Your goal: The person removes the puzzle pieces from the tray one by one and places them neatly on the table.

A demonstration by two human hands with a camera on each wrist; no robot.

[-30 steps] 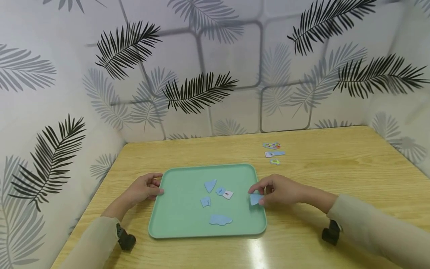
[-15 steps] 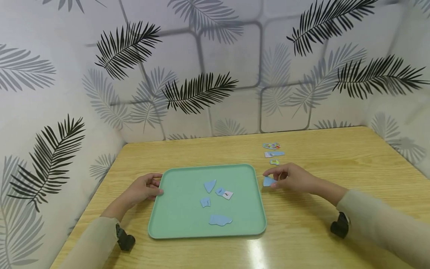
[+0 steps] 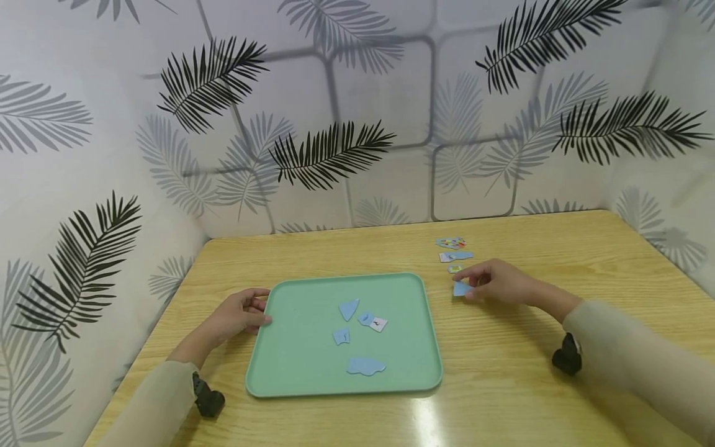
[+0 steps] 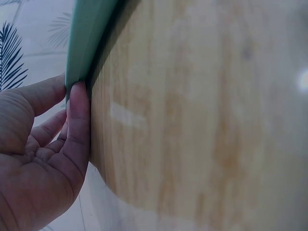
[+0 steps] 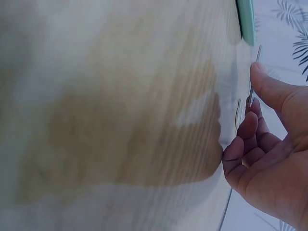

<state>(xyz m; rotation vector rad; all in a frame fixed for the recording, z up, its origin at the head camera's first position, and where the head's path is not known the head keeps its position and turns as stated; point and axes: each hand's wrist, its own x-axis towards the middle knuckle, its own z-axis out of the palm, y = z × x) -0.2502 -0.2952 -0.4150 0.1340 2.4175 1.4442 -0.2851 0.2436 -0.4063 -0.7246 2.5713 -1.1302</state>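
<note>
At the left rim of a mint-green tray [image 3: 296,347], my left hand [image 3: 233,315] pinches the edge between thumb and fingers, as the left wrist view shows with the tray rim [image 4: 89,43] between the digits. My right hand [image 3: 503,283] pinches a light blue puzzle piece [image 3: 460,288] over the table, right of the tray. Seen edge-on in the right wrist view, that piece is a thin sliver [image 5: 258,54] at the thumb. A small green-and-yellow piece [image 3: 455,269] lies just beyond the right fingertips, partly overlapped by the hand.
On the tray lie several blue pieces: a triangular one [image 3: 349,308], a white-and-blue one [image 3: 378,323], a small one [image 3: 341,336] and a wide one [image 3: 365,365]. Farther back on the wooden table [image 3: 558,261] lie a blue-and-white strip [image 3: 457,256] and a multicoloured piece [image 3: 451,243].
My right hand has carried the blue piece from over the tray's right side to the table, rightward and back near the small green-and-yellow piece. The left hand has stayed at the tray's rim.
</note>
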